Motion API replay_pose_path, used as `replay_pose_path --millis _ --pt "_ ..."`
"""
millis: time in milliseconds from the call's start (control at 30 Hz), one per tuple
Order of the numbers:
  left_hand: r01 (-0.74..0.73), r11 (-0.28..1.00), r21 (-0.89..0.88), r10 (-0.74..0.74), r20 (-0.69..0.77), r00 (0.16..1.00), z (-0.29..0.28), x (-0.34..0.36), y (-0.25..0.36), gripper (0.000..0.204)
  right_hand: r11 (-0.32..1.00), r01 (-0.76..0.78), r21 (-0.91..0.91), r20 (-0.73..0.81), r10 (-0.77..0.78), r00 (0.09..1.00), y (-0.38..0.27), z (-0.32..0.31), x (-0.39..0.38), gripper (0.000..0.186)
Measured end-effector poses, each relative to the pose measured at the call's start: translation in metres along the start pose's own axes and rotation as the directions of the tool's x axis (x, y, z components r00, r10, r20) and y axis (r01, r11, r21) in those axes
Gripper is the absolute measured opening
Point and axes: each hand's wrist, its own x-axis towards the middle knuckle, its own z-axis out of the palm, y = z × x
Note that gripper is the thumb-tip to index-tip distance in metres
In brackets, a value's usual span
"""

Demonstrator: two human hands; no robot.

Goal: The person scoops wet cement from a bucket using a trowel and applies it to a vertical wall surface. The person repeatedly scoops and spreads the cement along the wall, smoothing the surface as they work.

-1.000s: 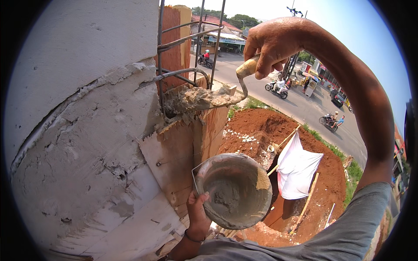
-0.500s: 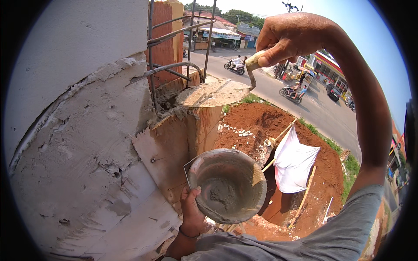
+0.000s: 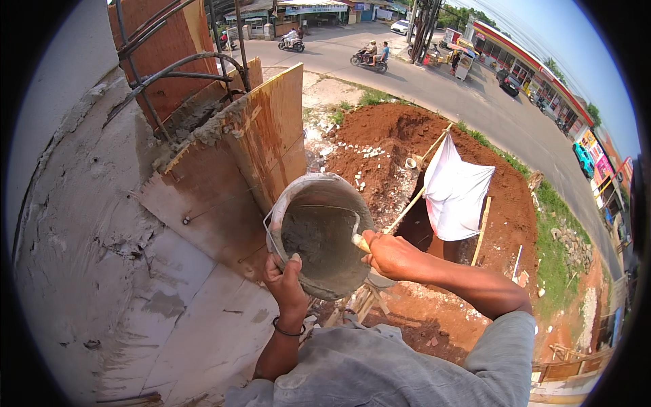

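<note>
- The bucket (image 3: pixel 330 186), holding grey mortar (image 3: pixel 304 234), is before the torso, near wooden formwork (image 3: pixel 278 129).
- Left hand (image 3: pixel 287 283): fingers clamped on its rim.
- Right hand (image 3: pixel 393 256): fingers wrapped around the trowel (image 3: pixel 361 244) handle.
- Scooping seems underway; next probably calls for lifting level, bucket steady.

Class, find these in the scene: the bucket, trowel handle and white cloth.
Bucket (image 3: pixel 323 190), head view: upper inner wall.
Trowel handle (image 3: pixel 362 244), head view: its exposed end.
White cloth (image 3: pixel 458 186), head view: its middle.
</note>
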Motion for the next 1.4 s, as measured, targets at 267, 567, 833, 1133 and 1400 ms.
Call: replay_pose_path --millis 267,567,833,1133,1400 --pt "-0.088 0.960 0.267 0.041 0.178 0.983 0.003 -0.014 -0.016 0.005 0.087 -0.401 0.912 0.383 0.165 0.909 -0.004 0.056 0.012 0.011" --pt "-0.026 0.976 0.218 -0.048 0.329 0.943 0.006 0.017 0.011 0.022 0.977 0.208 -0.039 -0.337 -0.209 0.918 0.005 0.065 -0.005 0.061" --pt "-0.100 0.977 0.186 0.042 0.295 0.955 0.009 0.037 0.011 0.024 0.869 0.220 -0.443 -0.192 -0.331 0.924 0.045 0.044 -0.020 0.053" --pt "-0.167 0.962 0.216 0.101 0.287 0.953 0.025 0.029 0.010 0.025 0.929 0.100 -0.357 -0.228 -0.190 0.955 0.018 0.055 -0.035 0.062" --pt "-0.236 0.921 0.310 0.149 0.281 0.948 0.034 0.015 0.004 0.005 0.925 -0.065 -0.375 -0.555 -0.168 0.814 0.020 0.056 -0.015 0.057"
